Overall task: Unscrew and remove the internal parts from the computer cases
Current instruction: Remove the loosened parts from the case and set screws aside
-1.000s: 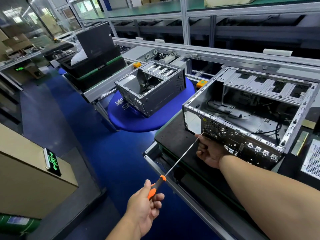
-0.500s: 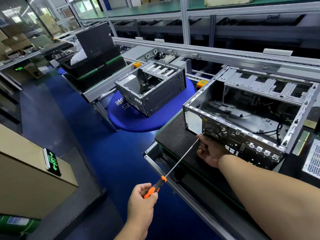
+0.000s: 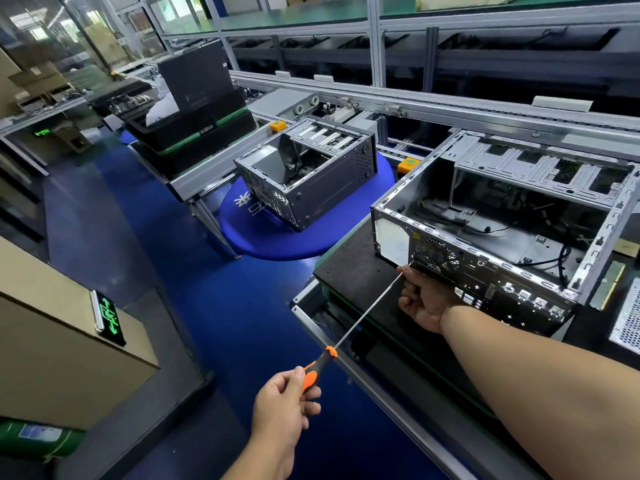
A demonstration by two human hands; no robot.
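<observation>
Lying on its side on a black mat (image 3: 349, 268) at the near end of the workbench: the nearer computer case (image 3: 502, 216), open side facing up, bare silver metal frame, perforated round fan grille and a row of ports on the rear panel turned toward the person. Inside, showing a few black cables and a grey floor plate; along the far side, a drive cage with cut-out slots.

Gripping the orange and black handle of a long screwdriver (image 3: 363, 313) with curled fingers: the left hand (image 3: 285, 407), low in the view. Reaching with its thin steel shaft up to the lower corner of the fan grille.

Resting against the rear panel just beside the tip: the right hand (image 3: 424, 299), fingers curled around the shaft near its end; whether pinching it or only guiding it, cannot tell.

Sitting farther away on a round blue table (image 3: 277, 244): a second computer case (image 3: 308, 185), darker, also open on top, well apart from the first.
</observation>
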